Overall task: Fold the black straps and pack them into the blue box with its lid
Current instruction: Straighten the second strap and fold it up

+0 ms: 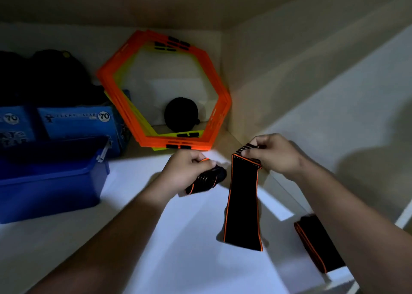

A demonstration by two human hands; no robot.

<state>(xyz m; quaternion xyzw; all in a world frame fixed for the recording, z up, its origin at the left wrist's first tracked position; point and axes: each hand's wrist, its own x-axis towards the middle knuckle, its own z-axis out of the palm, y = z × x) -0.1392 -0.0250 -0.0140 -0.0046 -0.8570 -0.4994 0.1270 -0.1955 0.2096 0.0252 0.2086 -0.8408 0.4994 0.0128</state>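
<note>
On a pale white shelf (169,249) inside a cupboard, the left hand (187,171) has its fingers (204,158) curled shut around a bunched black strap with orange edging (206,181), gathered into a compact bundle, probably so that it stays folded while the other hand works. The right hand (276,153) pinches the top end of a long, flat black strap with orange borders (243,202), thumb and fingers closed on its stitched end; the strap hangs straight down with its lower end near or just touching the shelf, which lets gravity pull it smooth before it is doubled over. A third black, orange-edged strap (316,242) lies already folded on the shelf near the front edge, under the right forearm, set aside within reach. The open blue plastic box (55,182) stands at the left of the shelf, well apart from both hands, with a clip latch showing at its far corner; its inside is too dark to tell what it holds, and I cannot pick out its lid. Behind it are blue printed cartons (73,122) and a stack of orange hexagonal rings (160,93) leaning against the back wall. Folding looks only partly done, and no strap visibly sits in the box yet.
</note>
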